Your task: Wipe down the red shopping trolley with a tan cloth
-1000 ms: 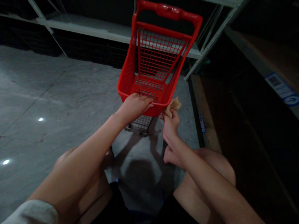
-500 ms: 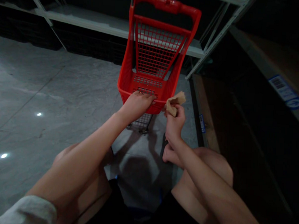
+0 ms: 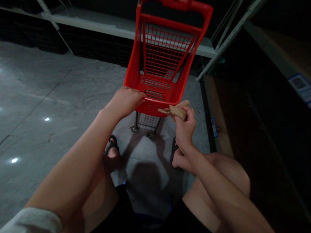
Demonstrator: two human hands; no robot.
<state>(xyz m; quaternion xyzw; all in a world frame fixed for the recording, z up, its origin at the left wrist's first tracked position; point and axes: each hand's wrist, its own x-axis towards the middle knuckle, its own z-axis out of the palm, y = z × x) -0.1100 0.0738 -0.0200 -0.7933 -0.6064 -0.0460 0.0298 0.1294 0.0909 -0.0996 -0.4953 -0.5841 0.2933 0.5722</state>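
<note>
A red plastic shopping cart (image 3: 153,108) with a grid back panel stands right in front of me, its low near wall facing me. My left hand (image 3: 125,102) lies over the near left corner of its rim, with the fingers curled onto the edge. In my right hand (image 3: 186,130) a crumpled tan cloth (image 3: 180,112) is pinched between thumb and fingers. One loose end of the cloth points left against the near wall, by the right corner of the rim. Some fingertips of both hands are hidden.
White metal shelving (image 3: 97,24) runs behind the cart, with dark crates (image 3: 93,47) below. On my right is a wooden-edged shelf (image 3: 215,109) bearing blue-and-white labels. My sandalled feet stand on the grey floor (image 3: 42,89), either side of the cart's wheels (image 3: 134,128).
My left hand has slid left along the rim to the corner. The cloth in my right hand has turned, and its loose end now points left across the near wall.
</note>
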